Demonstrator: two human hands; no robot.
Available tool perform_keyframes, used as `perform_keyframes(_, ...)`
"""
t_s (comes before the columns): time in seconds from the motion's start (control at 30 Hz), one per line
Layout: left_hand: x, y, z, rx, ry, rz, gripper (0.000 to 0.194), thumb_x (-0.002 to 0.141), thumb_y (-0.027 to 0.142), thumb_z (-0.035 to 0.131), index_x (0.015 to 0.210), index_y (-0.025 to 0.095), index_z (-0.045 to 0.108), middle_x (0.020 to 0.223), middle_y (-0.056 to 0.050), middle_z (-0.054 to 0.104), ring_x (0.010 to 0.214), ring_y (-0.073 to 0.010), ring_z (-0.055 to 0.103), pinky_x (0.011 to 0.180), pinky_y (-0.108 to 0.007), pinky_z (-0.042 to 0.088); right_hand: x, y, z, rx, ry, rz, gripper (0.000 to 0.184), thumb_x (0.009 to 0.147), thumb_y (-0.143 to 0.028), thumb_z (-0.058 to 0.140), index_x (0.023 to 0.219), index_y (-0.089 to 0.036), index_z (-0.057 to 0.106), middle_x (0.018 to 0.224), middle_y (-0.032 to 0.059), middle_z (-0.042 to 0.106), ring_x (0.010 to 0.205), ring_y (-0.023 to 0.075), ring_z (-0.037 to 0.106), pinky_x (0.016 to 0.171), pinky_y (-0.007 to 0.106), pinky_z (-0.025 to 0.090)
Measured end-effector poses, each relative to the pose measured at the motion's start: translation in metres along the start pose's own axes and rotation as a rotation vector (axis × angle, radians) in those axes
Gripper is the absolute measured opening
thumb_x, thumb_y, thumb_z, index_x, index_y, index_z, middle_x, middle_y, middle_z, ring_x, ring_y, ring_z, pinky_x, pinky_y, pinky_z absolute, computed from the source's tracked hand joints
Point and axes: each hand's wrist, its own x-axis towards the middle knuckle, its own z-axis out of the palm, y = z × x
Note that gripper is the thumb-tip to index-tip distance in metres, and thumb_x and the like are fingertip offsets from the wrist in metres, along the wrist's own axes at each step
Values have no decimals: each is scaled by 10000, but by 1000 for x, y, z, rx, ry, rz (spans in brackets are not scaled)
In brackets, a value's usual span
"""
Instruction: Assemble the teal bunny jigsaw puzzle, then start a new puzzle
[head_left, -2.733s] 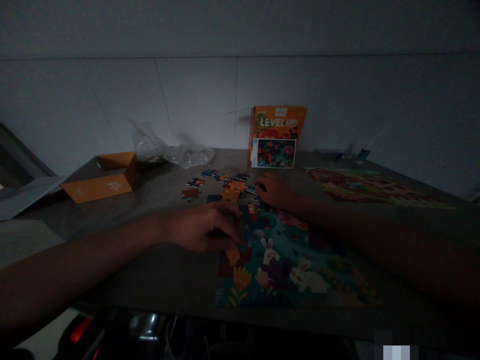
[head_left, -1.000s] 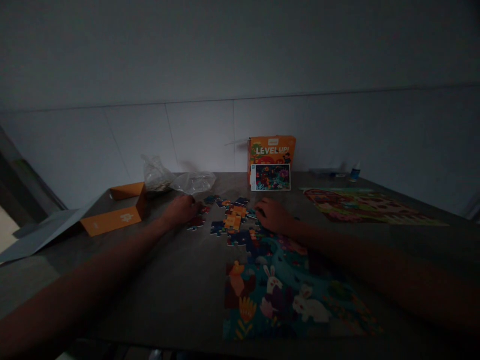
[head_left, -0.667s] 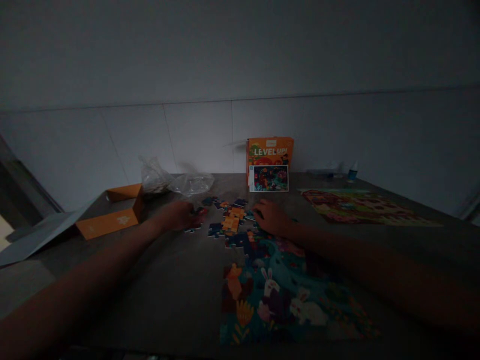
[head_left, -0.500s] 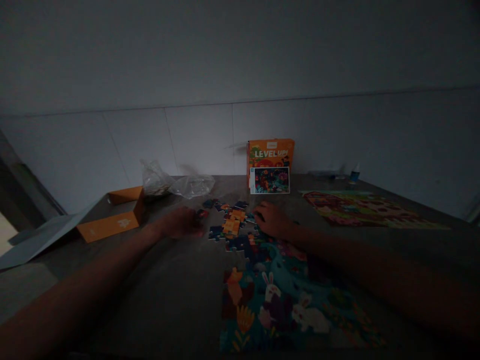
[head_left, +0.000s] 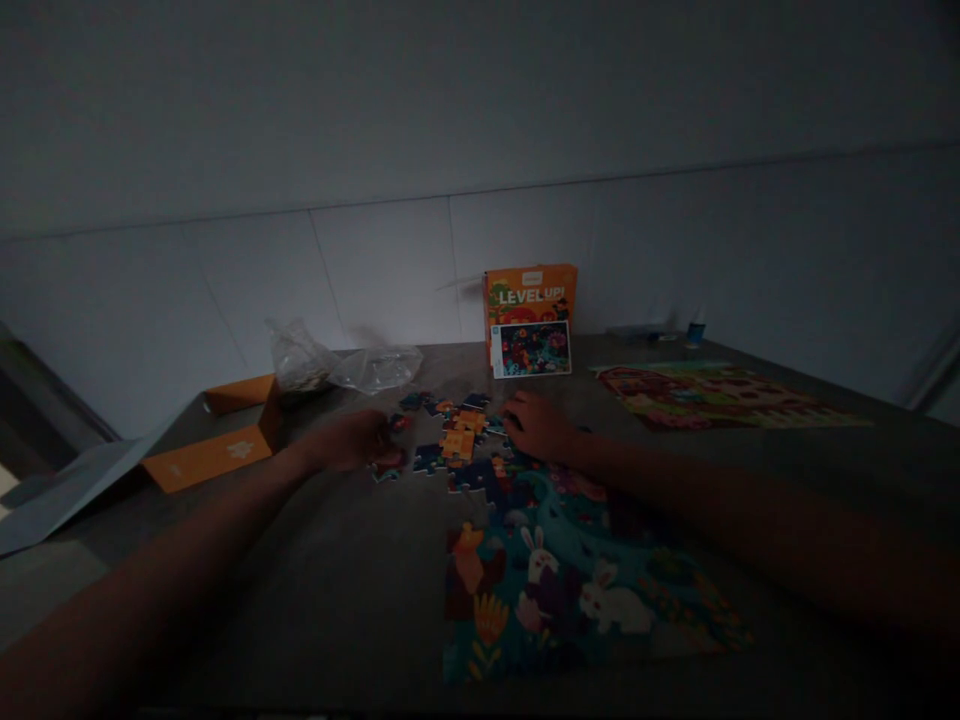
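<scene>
My left hand (head_left: 349,440) is closed, its fingertips bent down on a dark red and green puzzle piece (head_left: 388,470) at the table. Just beyond those fingers lies another dark piece with a red patch (head_left: 399,422). My right hand (head_left: 540,427) rests at the right side of the loose pieces, fingers curved and slightly apart, with no held piece visible. Between the hands is a cluster of orange and dark blue puzzle pieces (head_left: 459,442). Nearer to me lies the joined part of the puzzle (head_left: 555,600), with rabbits and a fox-like animal; my right forearm hides some of it.
An orange box (head_left: 480,290) stands against the wall behind a picture card (head_left: 532,350). Another puzzle picture (head_left: 720,395) lies at right, near a small bottle (head_left: 696,330). At left are an open orange box part (head_left: 214,455) and clear plastic bags (head_left: 300,358).
The view has shifted slightly. A puzzle piece now shows below my left fingers, where the hand covered that spot before. My right hand stays beside the loose pieces.
</scene>
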Motion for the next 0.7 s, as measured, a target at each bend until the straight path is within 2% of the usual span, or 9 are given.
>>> perform_keyframes(0.03, 0, 3, 1, -65, 73, 4, 326, 701, 452, 686, 845, 163, 642, 750, -47, 676, 657, -183, 588, 554, -253, 377, 0, -1, -1, -5, -6, 0, 197, 920, -175, 534, 999, -115, 703, 990, 125, 652, 957, 219, 598, 861, 311, 443)
perform_keyframes(0.1, -1, 13, 3, -134, 136, 25, 356, 752, 372, 605, 1028, 150, 644, 810, -52, 699, 688, -180, 612, 589, -249, 419, -1, -3, -4, -23, -9, 1, 192, 922, -175, 531, 984, -118, 703, 979, 122, 653, 933, 214, 601, 848, 311, 447)
perform_keyframes(0.2, -7, 29, 0, -322, 182, 96, 330, 760, 315, 593, 1012, 131, 701, 834, -62, 716, 698, -180, 627, 610, -250, 445, -4, -6, -10, -88, 19, -25, 189, 924, -187, 534, 994, -112, 693, 984, 132, 648, 920, 226, 597, 829, 329, 448)
perform_keyframes(0.27, -11, 40, -1, -424, 197, 113, 281, 767, 274, 601, 972, 128, 725, 762, -43, 698, 624, -153, 595, 578, -244, 431, -6, -9, -14, -139, 60, -83, 193, 932, -193, 522, 977, -111, 691, 976, 139, 647, 929, 242, 588, 839, 349, 440)
perform_keyframes(0.33, -15, 50, 2, -560, 213, 144, 243, 796, 259, 600, 950, 117, 722, 649, -16, 642, 533, -124, 539, 520, -232, 404, -7, -10, -18, -152, 132, -144, 195, 939, -194, 507, 962, -118, 685, 956, 134, 649, 917, 242, 582, 842, 360, 429)
perform_keyframes(0.4, -17, 59, 10, -712, 198, 217, 203, 797, 224, 618, 946, 116, 707, 642, -7, 640, 541, -118, 558, 539, -230, 441, -9, -12, -21, -148, 241, -219, 185, 939, -193, 502, 943, -130, 675, 918, 117, 652, 899, 239, 574, 848, 376, 410)
perform_keyframes(0.5, -17, 69, 26, -845, 125, 279, 154, 789, 193, 652, 930, 141, 687, 655, 1, 665, 572, -127, 609, 573, -242, 487, -11, -16, -24, -176, 401, -435, 180, 934, -196, 500, 990, -137, 661, 880, 102, 652, 880, 243, 548, 852, 405, 382)
perform_keyframes(0.6, -20, 74, 36, -892, 48, 328, 127, 791, 194, 665, 917, 185, 672, 703, 7, 700, 607, -145, 656, 599, -258, 521, -13, -22, -26, -204, 447, -717, 246, 928, -184, 480, 1110, -124, 634, 893, 101, 652, 847, 234, 522, 832, 404, 382)
perform_keyframes(0.7, -25, 76, 40, -898, -36, 350, 163, 785, 231, 687, 943, 209, 650, 727, 20, 706, 608, -159, 674, 586, -271, 536, -12, -24, -27, -182, 473, -902, 229, 932, -178, 457, 1062, -126, 639, 856, 85, 646, 818, 216, 515, 813, 386, 384)
